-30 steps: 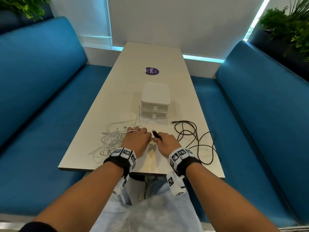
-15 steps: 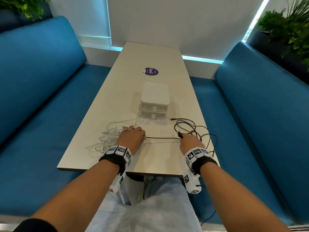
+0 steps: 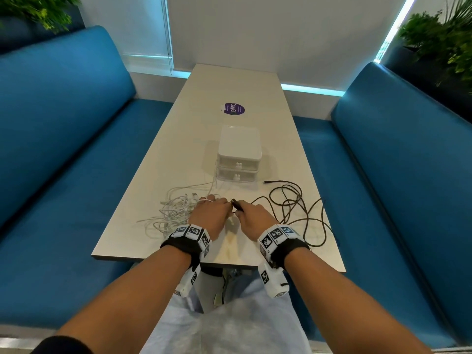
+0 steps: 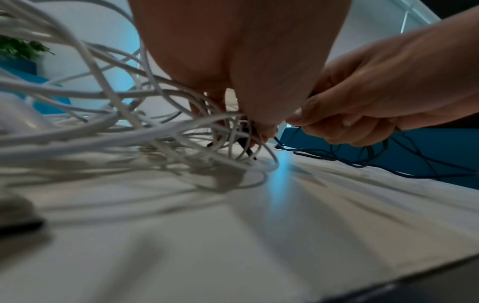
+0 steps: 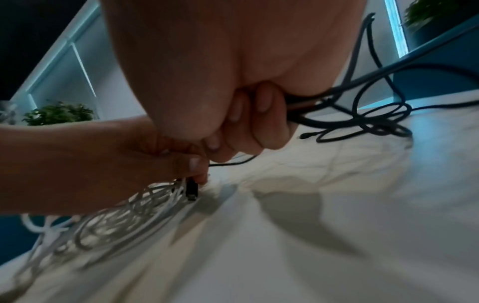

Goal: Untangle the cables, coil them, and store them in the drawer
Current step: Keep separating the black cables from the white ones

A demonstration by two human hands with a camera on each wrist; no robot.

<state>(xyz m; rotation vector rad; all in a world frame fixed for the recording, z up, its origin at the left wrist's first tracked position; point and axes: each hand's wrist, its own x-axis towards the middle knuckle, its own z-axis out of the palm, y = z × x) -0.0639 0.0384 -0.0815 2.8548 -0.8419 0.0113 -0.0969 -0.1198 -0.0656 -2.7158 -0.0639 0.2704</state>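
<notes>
A dark braided cable [image 3: 293, 200] lies in loose loops on the right of the table [image 3: 237, 80]. My left hand [image 3: 223, 204] pinches its black plug [image 5: 191, 189] between thumb and fingers. My right hand [image 3: 241, 212] sits close beside the left, its fingers curled round the same dark cable [image 5: 305, 111]. A tangle of white cables [image 3: 176, 213] lies under and left of my left hand [image 4: 259, 127]. The white two-drawer unit [image 3: 239, 159] stands behind the hands with both drawers closed. The right hand [image 4: 305, 119] also shows in the left wrist view.
A purple round sticker [image 3: 232, 108] is on the table beyond the drawer unit. Blue benches [image 3: 63, 149] run along both long sides. The dark cable's far plug [image 3: 268, 182] lies right of the drawers. Potted plants [image 3: 444, 39] stand in the back corners.
Half a second ago my right hand was out to the right with the dark cable stretched between the hands. It has come back left beside the left hand.
</notes>
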